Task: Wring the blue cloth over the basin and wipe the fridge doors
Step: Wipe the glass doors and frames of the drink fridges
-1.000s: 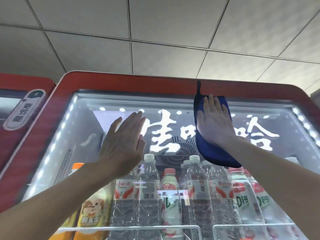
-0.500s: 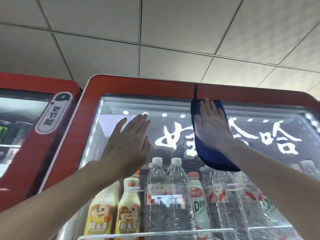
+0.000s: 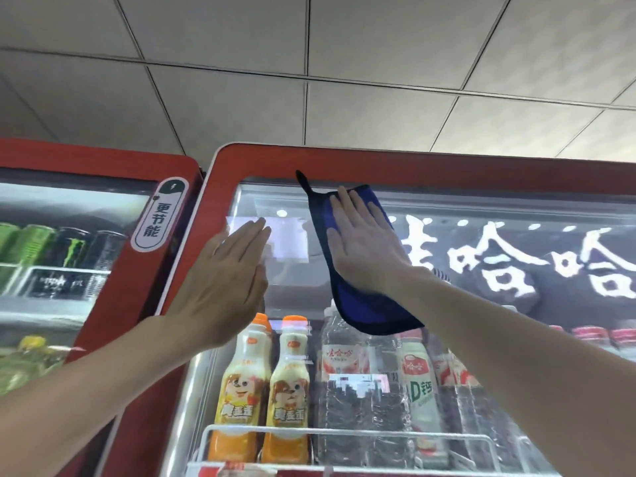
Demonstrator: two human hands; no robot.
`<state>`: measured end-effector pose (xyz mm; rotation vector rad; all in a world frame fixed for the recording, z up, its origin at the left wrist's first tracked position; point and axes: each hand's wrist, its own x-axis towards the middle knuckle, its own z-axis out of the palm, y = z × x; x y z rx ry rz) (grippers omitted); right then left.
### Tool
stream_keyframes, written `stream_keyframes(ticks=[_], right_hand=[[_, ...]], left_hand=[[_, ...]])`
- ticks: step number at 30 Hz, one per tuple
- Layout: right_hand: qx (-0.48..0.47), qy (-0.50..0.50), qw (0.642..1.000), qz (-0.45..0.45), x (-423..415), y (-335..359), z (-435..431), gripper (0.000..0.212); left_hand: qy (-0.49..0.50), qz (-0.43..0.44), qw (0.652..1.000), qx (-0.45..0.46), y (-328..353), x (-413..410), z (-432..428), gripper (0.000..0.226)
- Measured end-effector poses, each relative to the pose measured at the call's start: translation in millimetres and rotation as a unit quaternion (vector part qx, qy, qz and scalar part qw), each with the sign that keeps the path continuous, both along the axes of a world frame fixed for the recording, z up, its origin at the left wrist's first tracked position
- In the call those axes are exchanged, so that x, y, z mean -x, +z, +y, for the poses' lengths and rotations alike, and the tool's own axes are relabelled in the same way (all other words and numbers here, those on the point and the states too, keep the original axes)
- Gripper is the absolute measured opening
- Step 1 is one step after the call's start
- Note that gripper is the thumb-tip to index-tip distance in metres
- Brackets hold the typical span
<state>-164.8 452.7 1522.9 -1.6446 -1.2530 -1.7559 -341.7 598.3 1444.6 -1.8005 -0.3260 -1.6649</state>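
The blue cloth point(image 3: 364, 304) lies flat against the upper glass of the red-framed fridge door point(image 3: 481, 215). My right hand point(image 3: 364, 246) presses it to the glass with straight fingers, near the door's top edge. A thin loop of the cloth sticks up over the red frame. My left hand point(image 3: 223, 280) rests flat on the same glass near the door's upper left corner, holding nothing. No basin is in view.
A second red-framed fridge point(image 3: 86, 235) stands to the left with cans behind its glass. Behind the wiped door are yellow drink bottles point(image 3: 265, 390) and water bottles point(image 3: 347, 390) on a wire shelf. Ceiling tiles fill the top.
My right hand has slid the cloth leftward along the top of the glass. My left hand has also shifted left toward the door's edge, and the view has turned left.
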Motion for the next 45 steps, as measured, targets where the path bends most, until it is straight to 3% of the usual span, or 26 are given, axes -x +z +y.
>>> stream_keyframes(ticks=[6, 10, 25, 35, 45], right_hand=[[-0.039, -0.021, 0.997, 0.055, -24.1, 26.5, -25.0, 0.062], [-0.054, -0.020, 0.997, 0.061, -14.9, 44.3, -12.0, 0.063], [0.088, -0.035, 0.988, -0.123, 46.2, 35.0, 35.2, 0.059], [0.226, -0.035, 0.952, -0.205, 54.8, -34.2, 30.0, 0.061], [0.119, -0.028, 0.983, -0.136, 81.0, 68.5, 60.4, 0.057]], left_hand=[[-0.016, -0.037, 0.999, 0.020, 7.5, 15.7, 18.2, 0.066], [0.003, -0.015, 1.000, 0.021, 0.0, 31.6, 31.7, 0.069], [-0.036, -0.011, 0.999, 0.034, -15.2, 38.3, 58.9, 0.070], [-0.047, -0.036, 0.996, 0.064, -34.9, 50.1, 56.4, 0.069], [-0.080, -0.020, 0.993, 0.081, -49.0, 58.0, 69.7, 0.068]])
